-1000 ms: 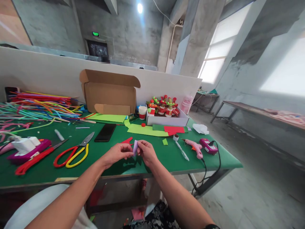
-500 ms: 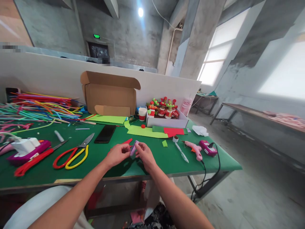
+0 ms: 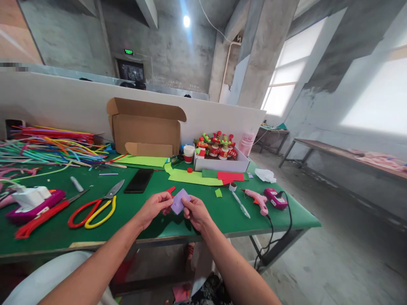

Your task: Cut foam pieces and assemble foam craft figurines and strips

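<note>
A small square of purple paper is held up between my two hands, over the front of the green table. My left hand pinches its left corner, and my right hand pinches the right one. Just behind my left fingers lies a red paper piece, partly hidden. Scissors with one red and one yellow handle rest open to the left of my hands. A small green paper scrap and a white pen lie to the right.
A pink glue gun with a cord and a purple power socket lie at right. Behind are a white box of red-green figures, a paper cup and a cardboard box. A phone and pipe cleaners are left.
The purple paper has turned from nearly edge-on to showing its broad face, with both hands still on it. The view has shifted slightly.
</note>
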`<state>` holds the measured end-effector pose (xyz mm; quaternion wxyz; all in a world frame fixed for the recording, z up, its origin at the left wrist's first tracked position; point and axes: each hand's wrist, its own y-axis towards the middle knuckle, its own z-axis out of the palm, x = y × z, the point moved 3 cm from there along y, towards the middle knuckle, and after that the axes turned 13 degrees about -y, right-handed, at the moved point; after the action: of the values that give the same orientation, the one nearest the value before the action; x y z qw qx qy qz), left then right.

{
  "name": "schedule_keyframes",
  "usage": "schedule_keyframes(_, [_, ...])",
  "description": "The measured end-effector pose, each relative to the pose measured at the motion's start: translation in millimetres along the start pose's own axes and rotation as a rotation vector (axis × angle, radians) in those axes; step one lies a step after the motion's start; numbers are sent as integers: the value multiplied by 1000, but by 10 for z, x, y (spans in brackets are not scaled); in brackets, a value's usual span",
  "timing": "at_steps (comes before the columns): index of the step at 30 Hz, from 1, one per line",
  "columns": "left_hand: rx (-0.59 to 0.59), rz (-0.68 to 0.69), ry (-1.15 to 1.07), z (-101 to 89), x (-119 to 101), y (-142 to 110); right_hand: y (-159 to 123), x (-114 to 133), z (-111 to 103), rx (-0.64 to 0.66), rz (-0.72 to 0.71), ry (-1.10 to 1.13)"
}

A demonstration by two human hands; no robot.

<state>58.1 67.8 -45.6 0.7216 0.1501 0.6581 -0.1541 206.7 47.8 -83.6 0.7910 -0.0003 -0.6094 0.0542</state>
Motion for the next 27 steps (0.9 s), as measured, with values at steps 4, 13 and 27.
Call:
schedule_keyframes(4, [-44, -61, -162, 1, 2, -28, -10, 33, -31, 9, 24, 111])
schedule_keyframes(13, [-15, -105, -227, -17, 66, -12, -6, 20, -23, -61, -6, 50])
schedule_keyframes(27, [-187, 668, 760, 101, -47, -180, -47, -36, 134, -332, -144, -193])
